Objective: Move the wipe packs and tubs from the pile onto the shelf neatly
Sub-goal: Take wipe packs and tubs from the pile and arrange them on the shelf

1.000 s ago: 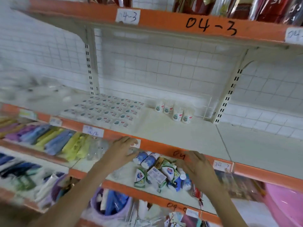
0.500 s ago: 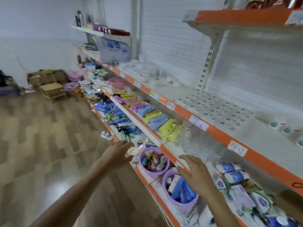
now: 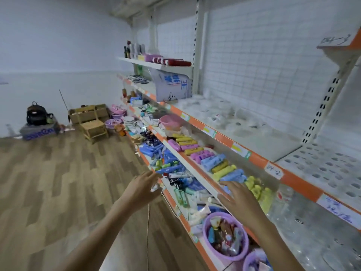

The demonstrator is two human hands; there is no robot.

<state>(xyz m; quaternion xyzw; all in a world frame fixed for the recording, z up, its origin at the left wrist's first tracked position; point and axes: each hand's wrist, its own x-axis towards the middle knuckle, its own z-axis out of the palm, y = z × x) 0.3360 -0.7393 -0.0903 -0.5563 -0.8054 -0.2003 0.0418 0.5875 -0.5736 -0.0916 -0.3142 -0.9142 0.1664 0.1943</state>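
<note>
1. Hands: the left hand and the right hand are both held out with fingers spread, holding nothing, in front of the shelf edge.
2. Wipe packs: a row of pastel packs lies on the middle shelf, just beyond the right fingertips. Whether these are the task's packs, or already placed, I cannot tell; no loose pile of packs and tubs shows clearly from this angle.
3. Risk: the view sweeps along the aisle and is blurred, so a reach made now could land on the wrong goods or knock the row askew.
4. Risk: the right forearm passes close over the purple basin; a low swing could tip it off the lower shelf.
5. Containers: that basin holds mixed small sachets and packets. A second purple basin beside it holds blue items, partly cut off. A pink bowl farther along looks empty, though I cannot be sure.
</note>
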